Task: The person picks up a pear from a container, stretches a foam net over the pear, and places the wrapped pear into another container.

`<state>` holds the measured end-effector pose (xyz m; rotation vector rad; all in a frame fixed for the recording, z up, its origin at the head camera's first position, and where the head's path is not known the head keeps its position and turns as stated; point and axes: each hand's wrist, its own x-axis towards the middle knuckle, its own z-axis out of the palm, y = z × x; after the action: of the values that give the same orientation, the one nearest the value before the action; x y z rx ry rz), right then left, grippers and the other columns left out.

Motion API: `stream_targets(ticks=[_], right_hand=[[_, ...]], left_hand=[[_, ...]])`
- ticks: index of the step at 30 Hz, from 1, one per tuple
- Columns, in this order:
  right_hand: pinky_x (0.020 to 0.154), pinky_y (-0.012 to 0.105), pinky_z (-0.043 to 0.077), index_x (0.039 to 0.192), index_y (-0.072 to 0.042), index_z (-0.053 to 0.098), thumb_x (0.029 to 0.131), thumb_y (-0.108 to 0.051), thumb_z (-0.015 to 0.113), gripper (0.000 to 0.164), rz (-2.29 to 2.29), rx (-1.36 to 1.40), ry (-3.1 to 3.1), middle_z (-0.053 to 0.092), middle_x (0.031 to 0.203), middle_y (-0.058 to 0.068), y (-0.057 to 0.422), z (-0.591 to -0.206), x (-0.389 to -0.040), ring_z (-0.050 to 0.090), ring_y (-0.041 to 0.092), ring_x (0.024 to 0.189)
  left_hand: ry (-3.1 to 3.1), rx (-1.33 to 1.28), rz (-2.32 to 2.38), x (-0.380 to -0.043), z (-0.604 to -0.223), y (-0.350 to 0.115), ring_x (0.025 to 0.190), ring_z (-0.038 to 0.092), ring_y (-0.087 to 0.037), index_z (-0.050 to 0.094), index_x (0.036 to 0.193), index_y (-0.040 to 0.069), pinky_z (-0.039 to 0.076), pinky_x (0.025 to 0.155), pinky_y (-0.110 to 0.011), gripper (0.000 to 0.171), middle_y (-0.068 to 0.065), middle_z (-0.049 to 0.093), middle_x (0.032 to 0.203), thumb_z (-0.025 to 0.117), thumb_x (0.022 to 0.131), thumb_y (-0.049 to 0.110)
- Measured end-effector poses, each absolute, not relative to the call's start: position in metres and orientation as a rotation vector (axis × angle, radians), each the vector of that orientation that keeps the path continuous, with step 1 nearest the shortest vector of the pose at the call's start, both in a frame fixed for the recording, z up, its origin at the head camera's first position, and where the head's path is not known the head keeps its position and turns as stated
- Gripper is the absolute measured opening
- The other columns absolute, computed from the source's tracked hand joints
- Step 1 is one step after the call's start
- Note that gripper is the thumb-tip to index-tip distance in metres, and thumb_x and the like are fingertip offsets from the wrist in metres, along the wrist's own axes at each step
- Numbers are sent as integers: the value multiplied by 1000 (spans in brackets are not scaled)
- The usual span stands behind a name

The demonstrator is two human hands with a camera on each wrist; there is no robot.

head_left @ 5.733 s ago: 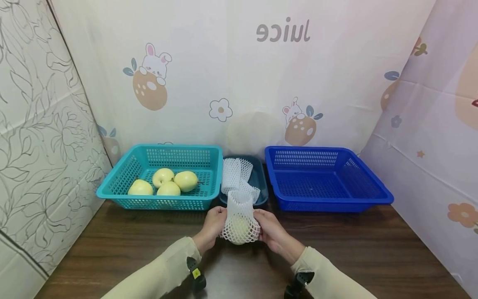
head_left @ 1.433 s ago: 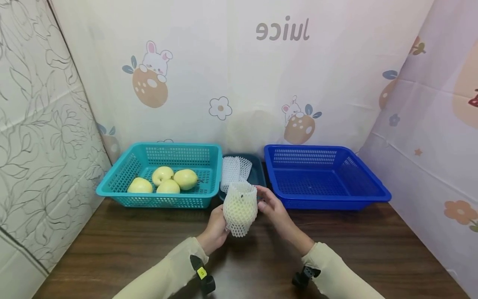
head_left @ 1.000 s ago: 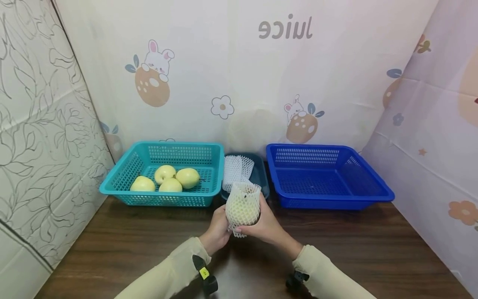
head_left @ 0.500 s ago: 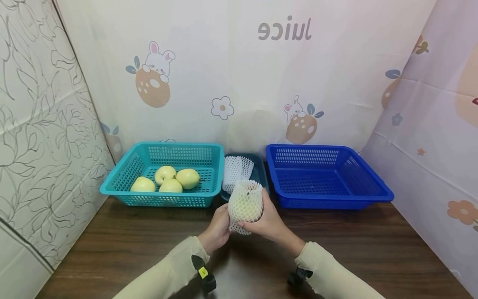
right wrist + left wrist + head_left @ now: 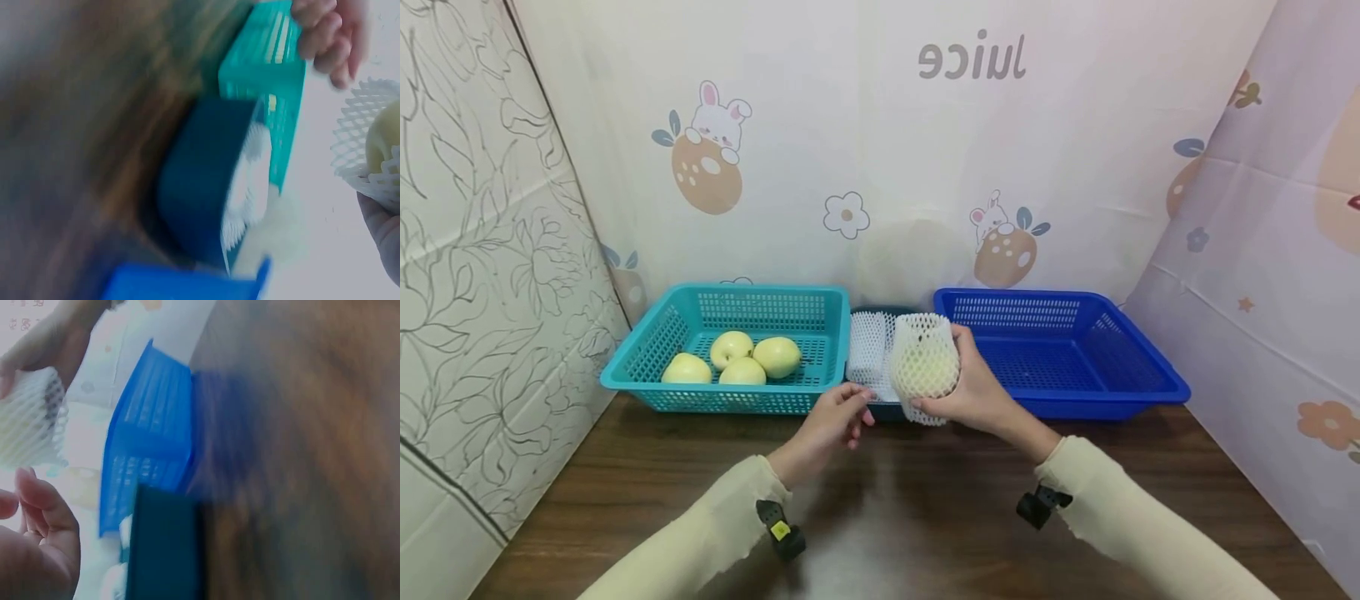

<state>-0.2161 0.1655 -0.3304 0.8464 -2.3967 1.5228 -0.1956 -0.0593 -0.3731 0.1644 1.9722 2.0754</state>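
Observation:
My right hand grips a pale yellow, round pear inside a white foam net sleeve. It is held up in front of the dark teal tray, and the dark stem end shows through the sleeve's top. In the right wrist view, the bare pear shows within the sleeve's mouth. My left hand is apart from the pear with nothing in it, fingers loosely bent, near the tray's front left corner. Spare foam net sleeves lie in the tray, partly hidden behind the wrapped pear.
On the left stands a turquoise basket with several pears. A blue basket with nothing in it stands on the right. All rest on the dark wooden table, against a printed cloth backdrop.
The pear, earlier low in both hands while the sleeve was drawn over it, is now in the right hand alone, moved up and right. The left hand has let go and drawn left.

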Motion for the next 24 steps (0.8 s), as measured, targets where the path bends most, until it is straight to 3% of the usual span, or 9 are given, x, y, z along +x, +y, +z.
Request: stream_targets(ticks=[6, 14, 19, 24], right_hand=[[88, 45, 45, 134, -1, 26, 60, -5, 88, 96, 1377, 831, -2537, 45, 125, 18, 188, -301, -232, 51, 30, 105], [80, 44, 49, 137, 1, 25, 67, -9, 85, 93, 1120, 869, -2673, 46, 124, 19, 215, -274, -254, 53, 30, 100], [77, 41, 50, 137, 0, 25, 68, -11, 84, 91, 966, 882, -2777, 50, 119, 19, 227, -265, -270, 55, 29, 96], [70, 38, 50, 135, 2, 26, 69, -11, 83, 89, 830, 843, -2875, 53, 112, 20, 241, -261, -289, 56, 29, 87]], left_hand=[[2380, 407, 1925, -210, -357, -83, 71, 53, -17, 58, 102, -1, 46, 59, -30, 19, -8, 60, 80, 55, 96, 16], [2949, 733, 1334, -229, -361, -113, 88, 56, -17, 64, 99, 7, 48, 78, -37, 12, -1, 61, 93, 61, 94, 17], [3127, 701, 1002, -237, -375, -122, 93, 59, -18, 66, 101, 9, 50, 79, -38, 24, -3, 64, 99, 65, 91, 30], [3259, 695, 642, -239, -388, -123, 87, 60, -20, 69, 100, 8, 48, 74, -41, 37, -3, 66, 94, 64, 89, 43]])
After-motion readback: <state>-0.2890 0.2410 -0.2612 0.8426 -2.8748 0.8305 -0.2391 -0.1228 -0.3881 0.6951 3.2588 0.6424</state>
